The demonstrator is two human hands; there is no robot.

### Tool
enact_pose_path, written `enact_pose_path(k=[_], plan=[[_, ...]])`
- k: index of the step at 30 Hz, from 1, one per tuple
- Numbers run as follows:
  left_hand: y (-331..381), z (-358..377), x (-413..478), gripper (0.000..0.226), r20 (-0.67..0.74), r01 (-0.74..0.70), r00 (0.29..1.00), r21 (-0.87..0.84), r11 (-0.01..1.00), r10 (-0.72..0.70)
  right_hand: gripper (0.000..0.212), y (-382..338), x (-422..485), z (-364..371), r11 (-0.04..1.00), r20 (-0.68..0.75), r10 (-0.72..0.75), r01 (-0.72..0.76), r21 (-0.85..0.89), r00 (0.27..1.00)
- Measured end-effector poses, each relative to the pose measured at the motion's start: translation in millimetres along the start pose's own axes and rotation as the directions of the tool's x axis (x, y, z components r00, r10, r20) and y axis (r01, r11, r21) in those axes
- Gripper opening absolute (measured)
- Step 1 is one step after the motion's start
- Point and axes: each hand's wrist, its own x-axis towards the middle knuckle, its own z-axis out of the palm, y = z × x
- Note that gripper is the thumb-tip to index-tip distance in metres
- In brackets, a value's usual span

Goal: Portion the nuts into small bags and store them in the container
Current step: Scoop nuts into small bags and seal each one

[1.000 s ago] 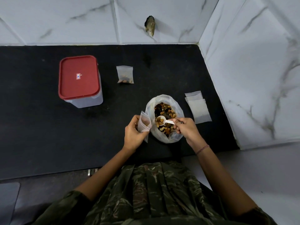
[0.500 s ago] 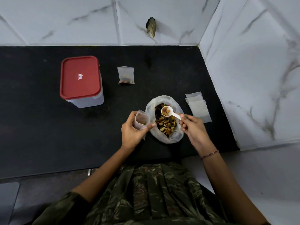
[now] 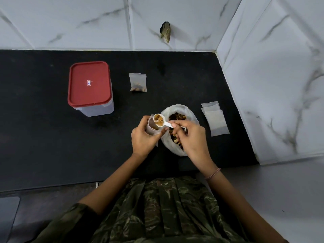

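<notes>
My left hand [image 3: 143, 137] grips a small clear bag [image 3: 152, 127] with its mouth held open; a few nuts lie inside. My right hand [image 3: 190, 137] pinches the handle of a white spoon [image 3: 160, 121] heaped with nuts, its bowl right over the small bag's mouth. Behind my right hand stands the big plastic bag of mixed nuts [image 3: 177, 113], partly hidden. A filled small bag [image 3: 138, 82] lies farther back. The clear container with a red lid [image 3: 90, 87] stands at the left, closed.
A stack of empty small bags [image 3: 214, 118] lies to the right of the nut bag. The black counter [image 3: 43, 137] ends at white marble walls behind and at the right [image 3: 271, 85]. The counter's near edge runs just in front of my body.
My right hand lifted the loaded spoon out of the big nut bag and carried it left to the mouth of the small bag in my left hand.
</notes>
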Motion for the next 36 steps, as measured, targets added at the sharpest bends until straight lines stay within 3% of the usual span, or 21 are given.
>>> enact_pose_path(k=[4, 12, 15, 17, 18, 20, 21, 24, 26, 28, 32, 36], plan=[[1, -1, 1, 0.051, -0.016, 0.029, 0.999, -0.002, 1.0, -0.029, 0.021, 2, -2, 8, 0.972, -0.021, -0.193, 0.188, -0.143, 0.981], [0, -4, 5, 0.044, -0.009, 0.007, 1.0, -0.044, 0.999, -0.008, 0.024, 8, -9, 13, 0.869, 0.033, -0.347, 0.335, -0.365, 0.937], [-1, -5, 5, 0.043, -0.016, 0.001, 1.0, -0.048, 0.999, -0.002, 0.02, 9, -9, 13, 0.797, 0.005, -0.393, 0.343, -0.498, 0.92], [-2, -6, 4, 0.043, -0.014, -0.003, 1.0, -0.049, 0.999, 0.003, 0.02, 8, -9, 13, 0.822, -0.013, -0.339, 0.289, -0.491, 0.941], [-2, -6, 4, 0.042, -0.016, -0.002, 1.0, -0.047, 0.999, 0.001, 0.021, 7, -8, 13, 0.88, -0.019, -0.258, 0.227, -0.417, 0.966], [-3, -7, 3, 0.039, -0.029, 0.011, 1.0, -0.031, 0.999, -0.012, 0.026, 4, -5, 11, 0.996, 0.037, 0.02, -0.017, -0.088, 0.999], [-4, -8, 3, 0.037, -0.036, 0.018, 0.999, -0.023, 1.0, -0.019, 0.028, 3, -2, 9, 0.981, 0.11, 0.159, -0.169, 0.097, 0.981], [-7, -11, 2, 0.035, -0.052, 0.024, 0.998, -0.009, 1.0, -0.024, 0.032, 7, 1, 6, 0.749, 0.304, 0.371, -0.477, 0.461, 0.877], [-8, -15, 2, 0.038, -0.059, 0.024, 0.998, 0.006, 1.0, -0.024, 0.027, 8, 0, 8, 0.602, 0.357, 0.413, -0.545, 0.583, 0.838], [-7, -19, 1, 0.038, -0.074, 0.032, 0.997, 0.02, 0.999, -0.031, 0.022, 10, -2, 12, 0.556, 0.353, 0.439, -0.558, 0.616, 0.826], [-8, -25, 0, 0.042, -0.102, 0.047, 0.994, 0.05, 0.998, -0.041, 0.023, 16, -6, 23, 0.745, 0.253, 0.421, -0.491, 0.452, 0.871], [-16, -31, 0, 0.044, -0.132, 0.085, 0.988, 0.078, 0.993, -0.074, 0.031, 27, -10, 47, 0.932, 0.202, 0.29, -0.324, 0.161, 0.936]])
